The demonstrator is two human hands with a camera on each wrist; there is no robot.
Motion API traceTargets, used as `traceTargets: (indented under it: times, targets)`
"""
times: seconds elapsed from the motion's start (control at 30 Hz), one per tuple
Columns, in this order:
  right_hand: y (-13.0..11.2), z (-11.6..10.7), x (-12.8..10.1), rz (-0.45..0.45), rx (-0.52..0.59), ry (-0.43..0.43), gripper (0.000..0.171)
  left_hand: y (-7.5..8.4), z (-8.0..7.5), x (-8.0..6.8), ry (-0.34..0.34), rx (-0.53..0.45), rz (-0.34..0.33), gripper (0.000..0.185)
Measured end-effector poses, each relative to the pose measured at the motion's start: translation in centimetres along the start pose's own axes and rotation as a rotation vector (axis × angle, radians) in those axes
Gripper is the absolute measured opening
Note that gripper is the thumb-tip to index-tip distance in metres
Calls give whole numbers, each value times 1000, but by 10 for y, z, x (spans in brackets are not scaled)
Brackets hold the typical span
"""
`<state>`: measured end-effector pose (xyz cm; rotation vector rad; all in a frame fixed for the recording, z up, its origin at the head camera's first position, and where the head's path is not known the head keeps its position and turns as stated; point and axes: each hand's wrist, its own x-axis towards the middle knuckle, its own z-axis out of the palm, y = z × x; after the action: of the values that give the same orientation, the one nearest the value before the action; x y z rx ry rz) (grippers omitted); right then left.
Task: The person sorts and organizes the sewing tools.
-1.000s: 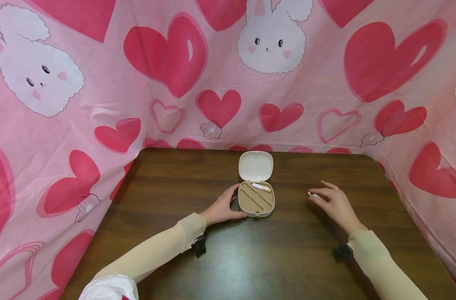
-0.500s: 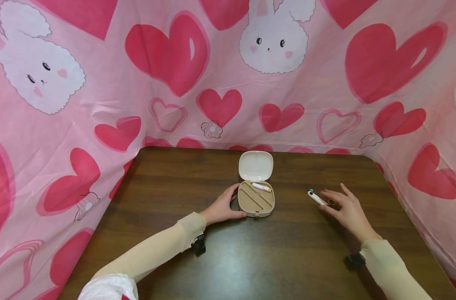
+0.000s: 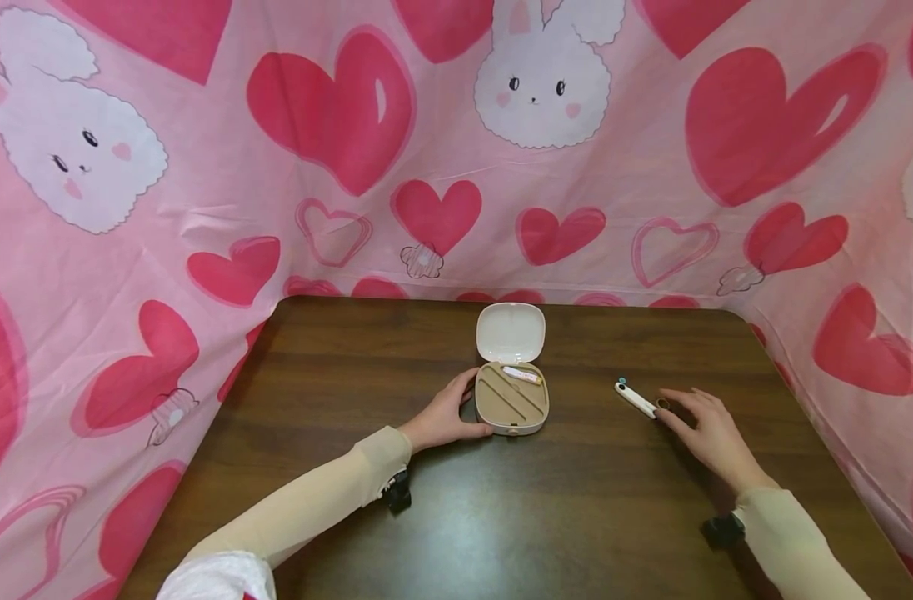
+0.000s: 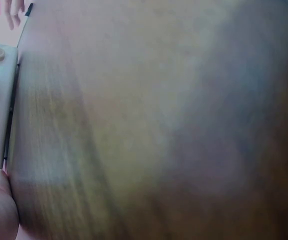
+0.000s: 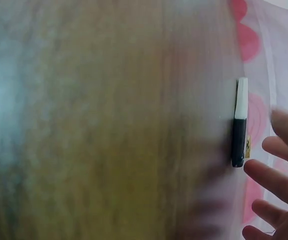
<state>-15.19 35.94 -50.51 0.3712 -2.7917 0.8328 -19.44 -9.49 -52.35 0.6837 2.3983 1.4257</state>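
A white case [image 3: 511, 430] stands on the table, its lid [image 3: 511, 332] raised at the back. Inside its beige insert lies a small white tube [image 3: 521, 374] with an orange end. My left hand [image 3: 443, 414] holds the case at its left side, thumb at the front corner and fingers farther back. To the right lies a slim white stick-like item [image 3: 636, 399] with a blue tip and a small gold ring; its side looks black in the right wrist view. My right hand [image 3: 715, 433] is close to its near end, fingers spread and holding nothing.
The dark wooden table [image 3: 501, 517] ends at a pink curtain [image 3: 456, 150] with hearts and rabbits, which hangs behind it and along both sides. A dark camera [image 3: 398, 493] sits on the left wrist and another camera [image 3: 723, 530] on the right.
My right hand has let go of the white stick-like item, which now lies on the table. The hand has drawn back to the right and its fingers have spread. The left hand stays put.
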Motion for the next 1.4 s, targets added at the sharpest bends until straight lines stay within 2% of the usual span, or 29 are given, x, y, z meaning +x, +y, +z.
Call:
traceTargets:
  times: [0.1,0.27,0.6,0.9,1.17,1.4]
  targets:
    - [4,0,-1,17,15,-1,32,-1,0,0,1,-3,8,104]
    - [11,-2,0,59,2,-20,30,-1,0,0,1,-11,7,104]
    - [13,-8,6,149,-25,-96,39,-2,0,1,3,-15,10,104]
    - [13,-6,10,130,-32,-72,36,-4,0,2,5,-9,6,104]
    - [12,-4,12,140,-29,-100,36,-6,1,1,11,-20,15,104]
    - [12,-2,12,131,-33,-57,30,-4,0,1,3,-18,13,104]
